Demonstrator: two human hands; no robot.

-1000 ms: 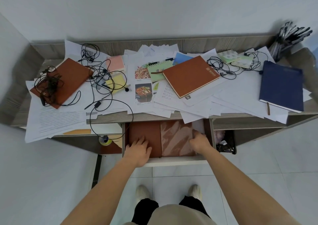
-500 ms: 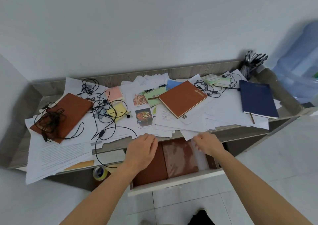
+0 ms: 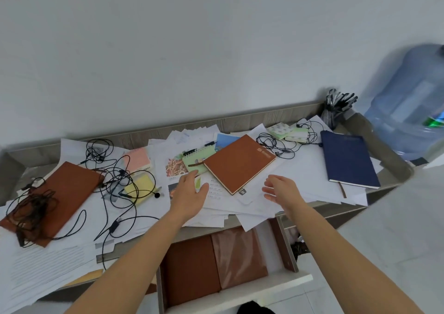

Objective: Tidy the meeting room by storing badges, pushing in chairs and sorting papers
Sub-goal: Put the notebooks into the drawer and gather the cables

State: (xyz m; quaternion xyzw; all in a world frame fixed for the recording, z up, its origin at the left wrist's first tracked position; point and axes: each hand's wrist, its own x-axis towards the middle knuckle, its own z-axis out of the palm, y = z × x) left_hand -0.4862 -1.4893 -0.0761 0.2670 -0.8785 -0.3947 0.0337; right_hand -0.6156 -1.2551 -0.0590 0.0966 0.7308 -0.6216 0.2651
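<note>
Loose white papers (image 3: 298, 179) cover the wooden desk (image 3: 240, 121). A brown notebook (image 3: 239, 163) lies on them at the middle. My left hand (image 3: 191, 193) hovers open just left of it, over printed sheets. My right hand (image 3: 280, 191) is open just right of it, above the papers. Neither hand holds anything. Below the desk edge an open drawer (image 3: 286, 280) holds two brown notebooks (image 3: 216, 263) side by side. A second brown notebook (image 3: 60, 193) lies at the left under tangled black cords (image 3: 31, 208). A navy notebook (image 3: 348, 157) lies at the right.
Black cables (image 3: 115, 177) sprawl over yellow (image 3: 139, 189) and pink sticky pads (image 3: 138, 160). A green spiral pad (image 3: 197, 157) and small green pads (image 3: 286, 131) lie near the back. A pen holder (image 3: 336, 107) stands at the back right; a blue water jug (image 3: 408, 102) is beyond the desk.
Both hands left the open drawer and rose onto the desk top, now either side of the middle brown notebook. The view tilted up toward the wall.
</note>
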